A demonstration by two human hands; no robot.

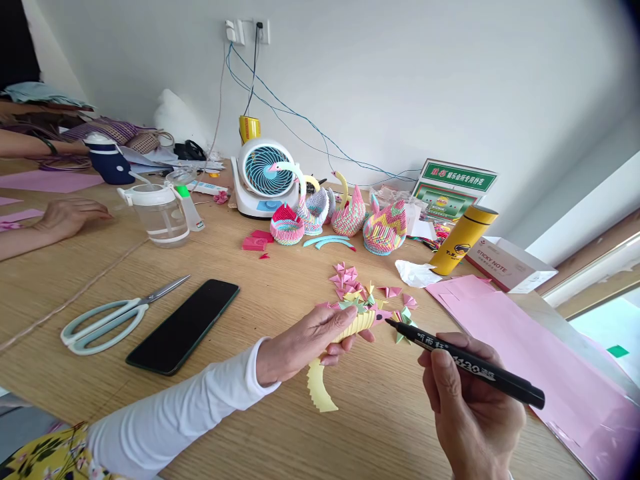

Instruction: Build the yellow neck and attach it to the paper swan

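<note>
My left hand (320, 333) is closed around a folded paper swan neck (323, 387), yellow and ridged, whose tail end curves down below my fingers. Its pink head (383, 317) points right and bears a dark spot. In my right hand (470, 393) is a black marker pen (470, 360), tilted so its tip lies at or very near the pink head; whether it touches I cannot tell. Behind my left hand lie several small folded paper triangles (345, 277) in pink, yellow and green.
A phone (185, 327) and scissors (120, 320) lie to the left, near a clear water jug (160, 217). Folded paper swans (347, 213) and a fan (267, 173) stand at the back. Pink paper sheets (540, 367), a yellow flask (463, 240) and another person's hand (70, 220) are also around.
</note>
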